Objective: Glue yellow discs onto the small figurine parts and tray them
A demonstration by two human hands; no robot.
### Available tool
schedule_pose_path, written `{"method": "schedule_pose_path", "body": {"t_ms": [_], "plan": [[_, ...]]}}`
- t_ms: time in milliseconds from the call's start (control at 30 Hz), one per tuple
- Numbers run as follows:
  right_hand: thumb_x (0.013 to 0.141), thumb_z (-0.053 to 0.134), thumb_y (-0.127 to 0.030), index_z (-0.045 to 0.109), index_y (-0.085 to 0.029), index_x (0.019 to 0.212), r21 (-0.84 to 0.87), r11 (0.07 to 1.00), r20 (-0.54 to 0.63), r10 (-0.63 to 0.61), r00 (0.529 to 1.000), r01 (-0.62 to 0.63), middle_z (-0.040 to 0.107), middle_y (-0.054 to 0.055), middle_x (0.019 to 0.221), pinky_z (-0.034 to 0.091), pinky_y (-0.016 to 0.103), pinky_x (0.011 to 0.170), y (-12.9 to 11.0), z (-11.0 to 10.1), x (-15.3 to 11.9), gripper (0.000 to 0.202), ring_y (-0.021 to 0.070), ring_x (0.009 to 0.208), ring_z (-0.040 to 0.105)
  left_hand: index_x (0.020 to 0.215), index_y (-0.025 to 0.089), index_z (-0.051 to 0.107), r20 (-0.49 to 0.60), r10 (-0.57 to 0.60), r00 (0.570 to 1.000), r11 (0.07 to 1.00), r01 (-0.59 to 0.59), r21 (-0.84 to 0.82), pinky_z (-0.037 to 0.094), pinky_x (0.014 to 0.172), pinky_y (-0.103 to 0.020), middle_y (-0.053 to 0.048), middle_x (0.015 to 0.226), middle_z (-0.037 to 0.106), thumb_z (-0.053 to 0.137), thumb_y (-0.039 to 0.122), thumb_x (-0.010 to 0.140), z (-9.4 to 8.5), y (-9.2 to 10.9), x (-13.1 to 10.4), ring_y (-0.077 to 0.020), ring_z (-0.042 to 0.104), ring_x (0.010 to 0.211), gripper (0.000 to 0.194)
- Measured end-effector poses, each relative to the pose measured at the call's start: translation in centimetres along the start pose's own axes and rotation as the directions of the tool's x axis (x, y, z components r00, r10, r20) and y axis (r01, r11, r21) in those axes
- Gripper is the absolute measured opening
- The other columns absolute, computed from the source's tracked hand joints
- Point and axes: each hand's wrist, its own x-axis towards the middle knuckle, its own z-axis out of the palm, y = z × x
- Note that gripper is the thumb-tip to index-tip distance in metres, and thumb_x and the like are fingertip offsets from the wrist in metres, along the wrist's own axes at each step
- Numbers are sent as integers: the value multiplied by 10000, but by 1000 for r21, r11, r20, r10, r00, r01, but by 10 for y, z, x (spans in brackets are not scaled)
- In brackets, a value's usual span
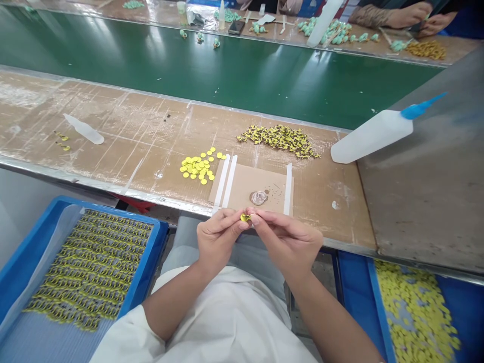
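Observation:
Over the front edge of the table, my left hand (217, 237) and my right hand (289, 239) meet fingertip to fingertip. Between them is a small yellow and dark piece (245, 217), pinched by the thumb and fingers of each hand. Its shape is partly covered by the fingertips. Just beyond the hands lies a cardboard sheet (251, 176) with white tape strips and a glossy ring-shaped blob (258, 197). Yellow discs (196, 166) are scattered left of the sheet. Behind it is a pile of small yellow and dark brown pieces (280, 140).
A white bottle with blue nozzle (372, 136) leans by a metal panel (427, 191) at right. Blue trays hold rows of yellow-dark pieces (94, 262) at lower left and yellow discs (416, 312) at lower right. Across the green belt (151, 65), another person's hands (419, 20) are working.

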Motion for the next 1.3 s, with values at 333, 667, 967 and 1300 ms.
{"method": "schedule_pose_path", "body": {"t_ms": [333,667,967,1300], "plan": [[805,823,-142,786,-233,904,-88,996,89,5,996,3,747,39,892,616,302,761,-1,-15,10,140,202,818,714,1010,277,792,38,50,998,997,-52,63,573,689,-276,-49,839,725,809,189,776,0,5,1,-157,672,761,250],[768,838,-160,783,-201,821,-24,999,100,41,994,-39,742,56,828,628,303,671,-4,-10,16,87,206,735,709,1029,272,791,14,77,997,996,-77,46,567,724,-279,-43,819,713,783,156,798,4,9,-2,-158,668,776,258],[766,846,-175,775,-200,839,-9,992,80,125,989,-125,741,45,815,630,234,625,-3,-13,14,104,177,687,714,1007,277,793,32,37,999,998,-38,58,577,703,-295,-38,795,716,802,198,786,4,11,-1,-160,668,743,235],[763,851,-212,795,-196,830,8,987,101,158,982,-160,749,67,827,662,286,612,-6,-15,11,88,231,693,736,982,270,798,29,-11,1000,999,10,53,595,708,-277,-50,794,737,819,213,772,4,13,-3,-158,690,738,218]]}}
